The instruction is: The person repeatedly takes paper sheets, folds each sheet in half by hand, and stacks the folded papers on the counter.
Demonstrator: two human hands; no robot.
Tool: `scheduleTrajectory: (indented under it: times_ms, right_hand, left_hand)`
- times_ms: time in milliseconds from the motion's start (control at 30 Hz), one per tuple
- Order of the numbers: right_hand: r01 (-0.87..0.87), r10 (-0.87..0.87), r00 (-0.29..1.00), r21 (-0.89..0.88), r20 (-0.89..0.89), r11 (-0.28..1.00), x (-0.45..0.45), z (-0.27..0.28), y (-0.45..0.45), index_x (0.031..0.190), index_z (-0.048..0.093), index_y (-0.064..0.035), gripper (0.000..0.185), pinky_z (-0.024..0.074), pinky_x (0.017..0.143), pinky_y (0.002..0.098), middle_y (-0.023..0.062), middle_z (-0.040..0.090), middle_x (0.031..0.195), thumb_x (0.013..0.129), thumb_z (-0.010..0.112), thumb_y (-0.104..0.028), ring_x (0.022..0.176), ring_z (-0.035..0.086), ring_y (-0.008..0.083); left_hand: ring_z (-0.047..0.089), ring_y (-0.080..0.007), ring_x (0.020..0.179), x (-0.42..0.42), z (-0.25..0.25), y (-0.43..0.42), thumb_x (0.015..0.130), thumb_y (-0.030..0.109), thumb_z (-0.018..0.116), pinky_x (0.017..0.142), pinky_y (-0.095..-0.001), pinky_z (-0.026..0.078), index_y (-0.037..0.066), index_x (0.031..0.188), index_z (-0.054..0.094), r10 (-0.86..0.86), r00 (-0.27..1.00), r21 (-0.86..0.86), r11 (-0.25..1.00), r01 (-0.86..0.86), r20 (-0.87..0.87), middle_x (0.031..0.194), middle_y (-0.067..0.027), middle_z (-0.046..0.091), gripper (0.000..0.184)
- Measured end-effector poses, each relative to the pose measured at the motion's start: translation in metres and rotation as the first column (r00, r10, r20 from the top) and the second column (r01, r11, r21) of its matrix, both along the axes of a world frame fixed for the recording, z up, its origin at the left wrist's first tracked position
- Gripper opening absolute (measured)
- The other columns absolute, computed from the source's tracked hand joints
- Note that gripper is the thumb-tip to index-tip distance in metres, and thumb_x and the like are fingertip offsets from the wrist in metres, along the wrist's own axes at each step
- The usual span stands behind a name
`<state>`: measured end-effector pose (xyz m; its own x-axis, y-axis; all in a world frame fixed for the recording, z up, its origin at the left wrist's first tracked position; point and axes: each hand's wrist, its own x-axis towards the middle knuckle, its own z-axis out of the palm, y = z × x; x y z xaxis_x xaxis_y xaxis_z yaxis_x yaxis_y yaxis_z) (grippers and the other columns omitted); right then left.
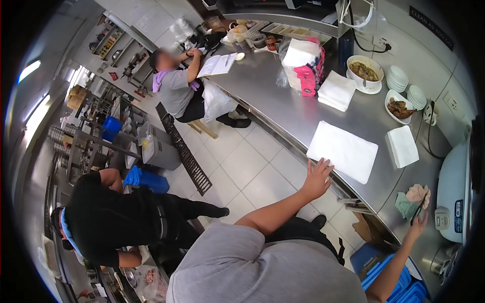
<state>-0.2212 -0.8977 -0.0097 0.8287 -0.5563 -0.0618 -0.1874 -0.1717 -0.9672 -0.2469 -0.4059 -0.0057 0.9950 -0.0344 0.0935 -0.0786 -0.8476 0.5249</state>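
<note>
A stack of white paper sheets (343, 151) lies near the front edge of the steel counter. My left hand (317, 179) is open, its fingers spread on the near edge of the sheets. Farther right, my right hand (418, 225) is closed on a slim dark tool that looks like scissors (422, 208). The tool is over or beside a green cloth (405, 206) and a pink cloth (419, 194), which lie bunched on the counter. A smaller white stack of paper (402, 146) sits between the sheets and the wall.
On the steel counter (262, 86) stand a pink-wrapped pack (309, 76), napkins (337, 91), a bowl of food (365, 70) and a rice cooker (453, 192). One person (174, 83) sits at the far end. Another person (121, 217) bends over at left. Blue crates (391, 278) lie below.
</note>
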Motion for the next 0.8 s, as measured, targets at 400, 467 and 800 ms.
scheduleTrajectory:
  times_ms: [400,467,800]
  right_hand:
    - [-0.045,0.036,0.979,0.040,0.201,0.998,-0.005,0.037,0.033,0.142,0.034,-0.0040,0.060,0.0342,0.100,0.0275,0.0070,0.048,0.129,0.093,0.062,-0.024,0.115,0.048,0.0147]
    - [-0.105,0.113,0.962,-0.045,0.249,0.993,-0.009,0.040,0.037,0.142,0.035,-0.0047,0.058,0.0333,0.101,0.0271,0.0076,0.048,0.129,0.094,0.059,-0.027,0.117,0.046,0.0148]
    - [-0.640,0.636,0.768,0.132,0.073,0.757,-0.087,0.094,0.237,0.142,0.033,-0.0007,0.120,0.0362,0.095,0.0342,0.0065,0.049,0.113,0.058,0.070,-0.077,0.108,0.048,0.0195]
  left_hand:
    - [0.019,-0.0340,0.142,-0.005,0.015,0.004,0.082,0.020,0.065,0.111,-0.0652,0.007,0.009,0.141,0.038,-0.069,0.992,0.143,0.986,0.084,-0.110,0.147,-0.0150,0.032,0.066]
    - [0.021,-0.0339,0.142,-0.006,0.026,0.001,0.082,0.023,0.066,0.111,-0.0631,0.009,0.008,0.142,0.037,-0.071,0.992,0.086,0.993,0.080,-0.100,0.147,-0.0159,0.033,0.068]
    - [0.050,-0.0167,0.117,0.008,0.083,-0.071,0.092,0.025,0.063,0.100,-0.0318,0.038,0.003,0.138,0.041,-0.677,0.724,-0.987,0.018,-0.162,-0.131,0.127,-0.0087,0.054,0.056]
